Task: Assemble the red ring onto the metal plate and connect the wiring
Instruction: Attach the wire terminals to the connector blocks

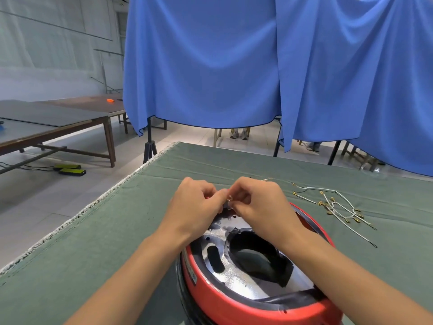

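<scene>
The red ring sits around the speckled metal plate on the green table cloth, near the front edge. The plate has a large black-edged opening in its middle. Both hands hover over the plate's far rim. My left hand and my right hand meet fingertip to fingertip, pinching a small brass wire terminal between them. The wire itself is hidden by my fingers.
A bundle of white wires with brass terminals lies on the cloth to the right of the ring. The table's left edge runs diagonally. Blue curtains hang behind the table; other tables stand at the left.
</scene>
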Demonstrator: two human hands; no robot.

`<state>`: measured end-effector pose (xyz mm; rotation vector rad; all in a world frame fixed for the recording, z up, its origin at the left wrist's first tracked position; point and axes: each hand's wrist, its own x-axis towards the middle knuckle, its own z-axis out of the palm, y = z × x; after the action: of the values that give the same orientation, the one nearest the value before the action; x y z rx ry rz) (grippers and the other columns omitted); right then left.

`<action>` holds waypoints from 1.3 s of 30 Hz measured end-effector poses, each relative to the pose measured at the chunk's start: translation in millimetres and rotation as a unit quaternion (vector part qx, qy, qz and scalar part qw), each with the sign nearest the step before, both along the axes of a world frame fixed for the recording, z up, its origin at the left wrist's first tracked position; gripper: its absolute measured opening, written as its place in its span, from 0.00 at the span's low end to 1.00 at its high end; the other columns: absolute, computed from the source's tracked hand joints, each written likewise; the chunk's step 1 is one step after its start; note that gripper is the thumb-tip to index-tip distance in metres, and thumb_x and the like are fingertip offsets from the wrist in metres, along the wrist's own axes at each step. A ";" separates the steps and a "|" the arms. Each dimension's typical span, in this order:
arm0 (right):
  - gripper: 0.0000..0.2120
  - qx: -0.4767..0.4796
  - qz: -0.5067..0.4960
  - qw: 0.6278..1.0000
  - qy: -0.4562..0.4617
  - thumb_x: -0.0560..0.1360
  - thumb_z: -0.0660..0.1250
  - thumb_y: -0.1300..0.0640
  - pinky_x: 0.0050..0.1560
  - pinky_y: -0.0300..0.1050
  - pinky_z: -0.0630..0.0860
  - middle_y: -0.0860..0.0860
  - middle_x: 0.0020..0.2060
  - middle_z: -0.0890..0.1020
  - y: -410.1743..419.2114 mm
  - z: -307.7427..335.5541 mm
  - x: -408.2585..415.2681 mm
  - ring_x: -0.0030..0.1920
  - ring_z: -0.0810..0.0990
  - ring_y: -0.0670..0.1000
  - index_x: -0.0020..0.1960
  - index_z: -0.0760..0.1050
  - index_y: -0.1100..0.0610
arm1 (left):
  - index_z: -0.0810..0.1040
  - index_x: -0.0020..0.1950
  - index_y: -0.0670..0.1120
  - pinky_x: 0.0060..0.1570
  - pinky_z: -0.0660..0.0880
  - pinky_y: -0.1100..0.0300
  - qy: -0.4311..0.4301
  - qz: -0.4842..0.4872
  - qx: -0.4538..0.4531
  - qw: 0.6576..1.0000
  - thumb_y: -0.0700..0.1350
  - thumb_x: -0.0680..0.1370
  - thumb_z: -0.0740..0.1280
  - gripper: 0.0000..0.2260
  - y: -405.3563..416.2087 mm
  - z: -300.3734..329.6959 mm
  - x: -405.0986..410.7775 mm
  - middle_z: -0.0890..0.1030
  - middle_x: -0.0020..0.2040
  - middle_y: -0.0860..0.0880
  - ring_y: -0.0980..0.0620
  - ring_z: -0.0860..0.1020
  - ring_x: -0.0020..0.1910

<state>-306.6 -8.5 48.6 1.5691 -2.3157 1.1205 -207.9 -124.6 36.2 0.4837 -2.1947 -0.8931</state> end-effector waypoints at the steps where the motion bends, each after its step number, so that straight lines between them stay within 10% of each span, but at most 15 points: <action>1: 0.07 0.000 0.003 1.000 -0.004 0.70 0.72 0.65 0.43 0.44 0.78 0.46 0.34 0.83 0.1 -0.2 0.1 0.37 0.80 0.45 0.43 0.80 0.54 | 0.78 0.26 0.44 0.32 0.67 0.62 0.005 -0.006 0.013 1.000 0.51 0.74 0.67 0.18 0.1 0.0 -0.5 0.77 0.24 0.48 0.56 0.72 0.27; 6: 0.08 -0.027 -0.002 0.997 -0.079 0.69 0.73 0.65 0.42 0.44 0.79 0.47 0.34 0.82 0.0 -1.3 0.1 0.36 0.81 0.46 0.41 0.78 0.54 | 0.78 0.28 0.42 0.28 0.65 0.61 0.048 -0.029 0.160 0.985 0.42 0.73 0.68 0.13 -1.6 -1.1 -2.5 0.77 0.25 0.49 0.57 0.70 0.22; 15: 0.17 -0.069 0.014 0.977 -0.202 0.70 0.72 0.68 0.35 0.45 0.77 0.51 0.39 0.83 2.6 -0.6 -0.4 0.35 0.82 0.51 0.38 0.69 0.50 | 0.79 0.30 0.44 0.30 0.69 0.63 0.074 -0.038 0.181 0.980 0.46 0.66 0.67 0.08 -1.8 -2.5 -1.1 0.78 0.25 0.51 0.57 0.73 0.25; 33: 0.03 -0.080 0.058 0.931 -0.350 0.75 0.69 0.61 0.26 0.37 0.72 0.54 0.33 0.85 3.4 5.1 0.0 0.28 0.80 0.48 0.42 0.79 0.57 | 0.78 0.33 0.47 0.37 0.72 0.59 0.063 -0.019 0.143 0.988 0.46 0.69 0.69 0.05 -2.5 -3.5 -0.6 0.79 0.29 0.51 0.57 0.75 0.31; 39: 0.07 -0.031 0.032 0.944 -0.328 0.76 0.69 0.61 0.25 0.34 0.68 0.50 0.27 0.82 3.5 4.4 -1.0 0.25 0.75 0.45 0.40 0.80 0.55 | 0.77 0.56 0.51 0.47 0.71 0.64 0.010 0.013 0.089 0.996 0.42 0.75 0.67 0.11 -7.4 -10.3 -6.0 0.79 0.51 0.55 0.57 0.77 0.49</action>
<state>-307.7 -5.0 53.0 1.3995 -2.5647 1.9564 -213.9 -132.0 25.9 0.5844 -2.0949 -1.0802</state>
